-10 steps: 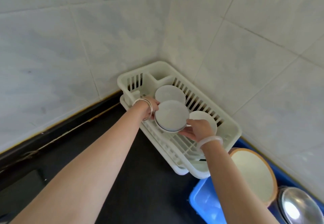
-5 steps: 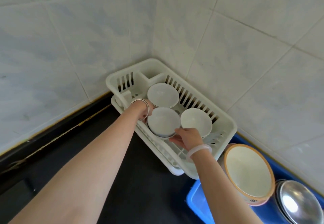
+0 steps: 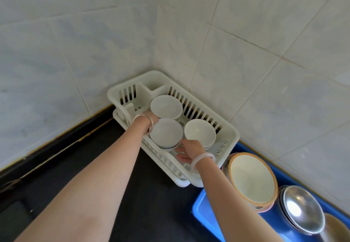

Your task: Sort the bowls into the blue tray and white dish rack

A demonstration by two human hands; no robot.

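Head view is showing the white dish rack (image 3: 230, 137) sitting in the tiled corner, holding three white bowls (image 3: 166, 106). Right hand (image 3: 189, 150) is touching the near-left bowl (image 3: 166, 132) at its front edge with relaxed fingers, thumb apart. Left hand (image 3: 153, 119) is lying behind that bowl, mostly hidden, so its grip cannot be told. Beside the rack, the blue tray (image 3: 200, 209) is carrying an orange-rimmed bowl (image 3: 251, 181) and a metal bowl (image 3: 301, 209).

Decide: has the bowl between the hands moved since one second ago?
Yes. The bowl has come down into the rack, toward its near wall, away from the far bowl.
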